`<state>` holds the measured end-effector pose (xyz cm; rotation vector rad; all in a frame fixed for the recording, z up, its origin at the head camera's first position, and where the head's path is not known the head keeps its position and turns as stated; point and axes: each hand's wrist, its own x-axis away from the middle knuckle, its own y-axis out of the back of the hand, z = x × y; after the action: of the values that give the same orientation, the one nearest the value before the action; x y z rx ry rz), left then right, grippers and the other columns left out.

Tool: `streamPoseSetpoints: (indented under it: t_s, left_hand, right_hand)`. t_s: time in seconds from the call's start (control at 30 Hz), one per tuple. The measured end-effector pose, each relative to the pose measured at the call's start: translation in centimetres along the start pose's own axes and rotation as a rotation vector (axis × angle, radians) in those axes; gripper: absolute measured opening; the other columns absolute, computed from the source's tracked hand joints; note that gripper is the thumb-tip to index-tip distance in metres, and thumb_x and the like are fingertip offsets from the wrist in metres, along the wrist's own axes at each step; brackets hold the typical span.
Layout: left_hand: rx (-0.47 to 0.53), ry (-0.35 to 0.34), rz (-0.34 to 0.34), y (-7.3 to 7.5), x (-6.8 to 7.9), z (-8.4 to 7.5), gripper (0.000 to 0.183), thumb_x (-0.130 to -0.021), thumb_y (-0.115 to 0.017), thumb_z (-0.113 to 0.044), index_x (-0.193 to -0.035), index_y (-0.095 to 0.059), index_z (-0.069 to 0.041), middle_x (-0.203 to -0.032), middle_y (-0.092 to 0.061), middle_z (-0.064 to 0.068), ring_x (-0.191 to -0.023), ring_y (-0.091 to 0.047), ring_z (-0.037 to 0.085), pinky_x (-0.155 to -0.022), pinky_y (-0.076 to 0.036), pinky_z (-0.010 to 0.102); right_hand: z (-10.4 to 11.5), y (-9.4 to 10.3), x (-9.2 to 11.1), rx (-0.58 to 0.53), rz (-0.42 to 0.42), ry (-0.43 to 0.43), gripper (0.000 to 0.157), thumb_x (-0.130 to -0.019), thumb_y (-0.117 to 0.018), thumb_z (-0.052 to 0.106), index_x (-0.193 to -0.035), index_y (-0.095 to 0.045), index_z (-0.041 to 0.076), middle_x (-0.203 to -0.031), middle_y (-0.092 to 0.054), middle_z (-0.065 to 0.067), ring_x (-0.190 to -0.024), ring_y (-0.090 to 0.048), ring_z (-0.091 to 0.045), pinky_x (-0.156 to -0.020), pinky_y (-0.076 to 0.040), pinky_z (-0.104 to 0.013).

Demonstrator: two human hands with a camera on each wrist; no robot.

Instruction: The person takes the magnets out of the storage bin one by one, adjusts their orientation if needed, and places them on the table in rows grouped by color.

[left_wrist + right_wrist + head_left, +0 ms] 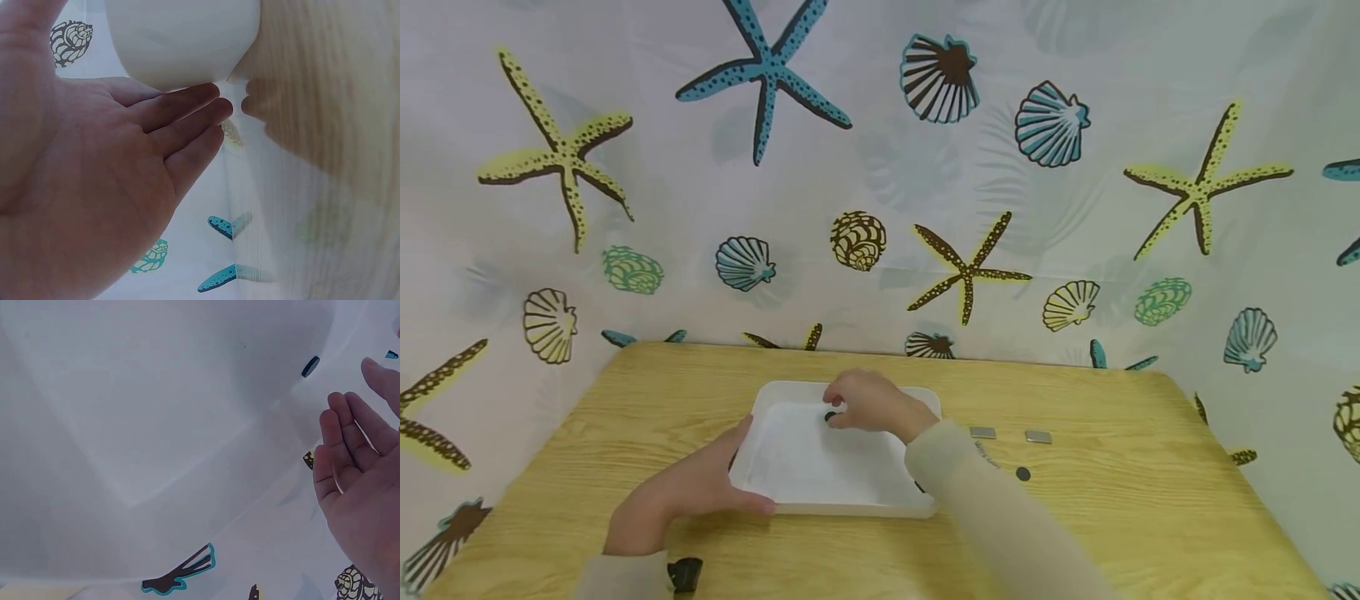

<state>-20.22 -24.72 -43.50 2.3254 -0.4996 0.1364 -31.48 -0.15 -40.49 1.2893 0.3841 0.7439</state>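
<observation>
A shallow white rectangular tray (pixel 850 507) lies on the wooden table. My left hand (pixel 703 482) rests against its left side, thumb along the front edge; the left wrist view shows straight fingers (pixel 181 115) touching the tray's outer wall. Over the tray's far part is my right hand (pixel 874 403), fingers lightly bent. Beside its thumb, inside the tray, shows a small dark disc (pixel 830 416). In the right wrist view this disc (pixel 310 367) stands on edge, apart from the right hand (pixel 359 462), whose thumb and fingers are spread.
Right of the tray lie two small silver rectangular pieces (pixel 982 432), a thin silver chain-like strip (pixel 987 455) and another dark round disc (pixel 1023 474). A small black item (pixel 919 487) shows at the tray's right edge, partly hidden. A sea-patterned curtain (pixel 880 183) encloses the table.
</observation>
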Motion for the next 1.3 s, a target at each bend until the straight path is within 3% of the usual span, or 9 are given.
streamPoseSetpoints:
  t_s: [0.17, 0.4, 0.63, 0.93, 1.3]
  left_hand:
    - [0.003, 0.007, 0.011, -0.1, -0.1, 0.1, 0.142, -0.074, -0.091, -0.049, -0.161, 0.005, 0.008, -0.17, -0.006, 0.033, -0.156, -0.015, 0.052, -0.122, -0.022, 0.069]
    - [0.025, -0.021, 0.008, -0.1, -0.1, 0.1, 0.143, -0.074, -0.092, -0.048, -0.162, 0.006, 0.007, -0.17, -0.006, 0.032, -0.157, -0.015, 0.05, -0.123, -0.021, 0.068]
    - [0.033, -0.029, 0.016, -0.1, -0.1, 0.2, 0.143, -0.074, -0.092, -0.047, -0.162, 0.007, 0.007, -0.17, -0.006, 0.032, -0.157, -0.014, 0.05, -0.123, -0.021, 0.068]
    - [0.055, -0.073, 0.002, 0.2, -0.1, 0.3, 0.141, -0.074, -0.093, -0.043, -0.163, 0.006, 0.004, -0.171, -0.008, 0.029, -0.157, -0.018, 0.047, -0.123, -0.022, 0.066]
    - [0.047, -0.043, -0.009, 0.2, -0.1, 0.4, 0.14, -0.073, -0.093, -0.045, -0.164, 0.003, 0.002, -0.171, -0.01, 0.028, -0.156, -0.02, 0.047, -0.122, -0.024, 0.067]
  right_hand:
    - [-0.3, -1.0, -0.8, 0.034, 0.013, -0.022, 0.029, -0.097, -0.074, 0.028, -0.123, -0.074, 0.014, -0.122, -0.074, 0.002, -0.109, -0.066, -0.013, -0.101, -0.053, -0.031]
    - [-0.5, -2.0, -1.3, -0.066, 0.033, -0.028, 0.009, -0.096, -0.073, 0.019, -0.104, -0.076, 0.015, -0.098, -0.069, 0.005, -0.083, -0.052, -0.009, -0.083, -0.049, -0.025]
    - [-0.4, -2.6, -1.4, -0.108, 0.053, -0.014, 0.017, -0.096, -0.073, 0.012, -0.113, -0.077, 0.011, -0.109, -0.074, 0.001, -0.09, -0.059, -0.008, -0.093, -0.055, -0.025]
    - [-0.2, -2.6, -1.5, -0.162, 0.077, -0.033, 0.008, -0.096, -0.074, 0.016, -0.102, -0.076, 0.013, -0.096, -0.072, 0.004, -0.083, -0.058, -0.007, -0.083, -0.052, -0.021]
    - [-0.3, -2.5, -1.6, -0.165, 0.075, -0.008, 0.008, -0.095, -0.074, 0.016, -0.102, -0.076, 0.014, -0.097, -0.071, 0.006, -0.084, -0.058, -0.006, -0.082, -0.052, -0.02]
